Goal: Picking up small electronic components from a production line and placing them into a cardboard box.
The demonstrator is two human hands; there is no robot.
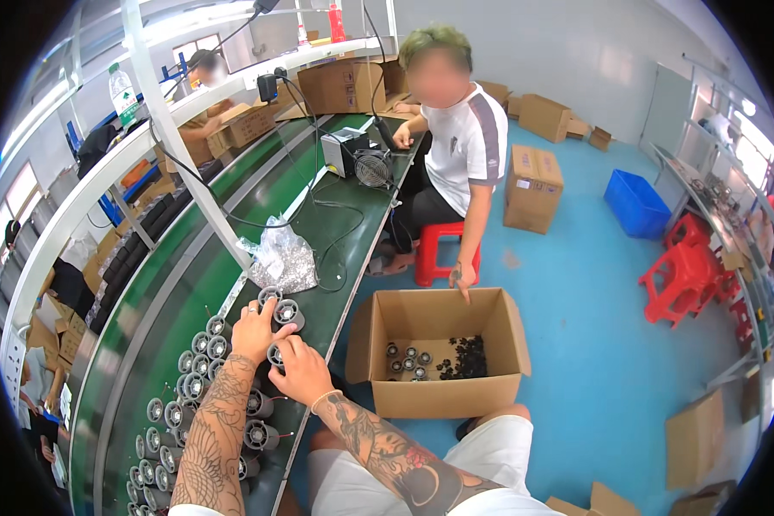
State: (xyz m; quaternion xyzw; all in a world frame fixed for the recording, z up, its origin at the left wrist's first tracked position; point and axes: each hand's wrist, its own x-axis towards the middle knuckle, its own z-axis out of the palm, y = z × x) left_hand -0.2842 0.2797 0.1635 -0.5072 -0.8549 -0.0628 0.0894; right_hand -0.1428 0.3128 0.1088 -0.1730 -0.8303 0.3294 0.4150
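Observation:
My left hand (254,334) is closed at the side of a small grey cylindrical fan unit (287,311), its thumb and fingers against it. Just beyond the fingertips stands another grey fan unit (269,294). Closer to me, my right hand (304,370) has its fingers round a third fan unit (274,355), partly covered by the hand. Several more fan units (217,347) stand in rows left of my left forearm. Others, some with thin wires, such as this fan unit (256,435), stand between my forearms.
A clear bag of small metal parts (285,258) lies on the green bench (340,301). Beyond it is a boxy device with a round fan (353,155). An open carton (443,400) holding fan units and black parts stands at right. A seated co-worker's hand (463,279) touches its far rim.

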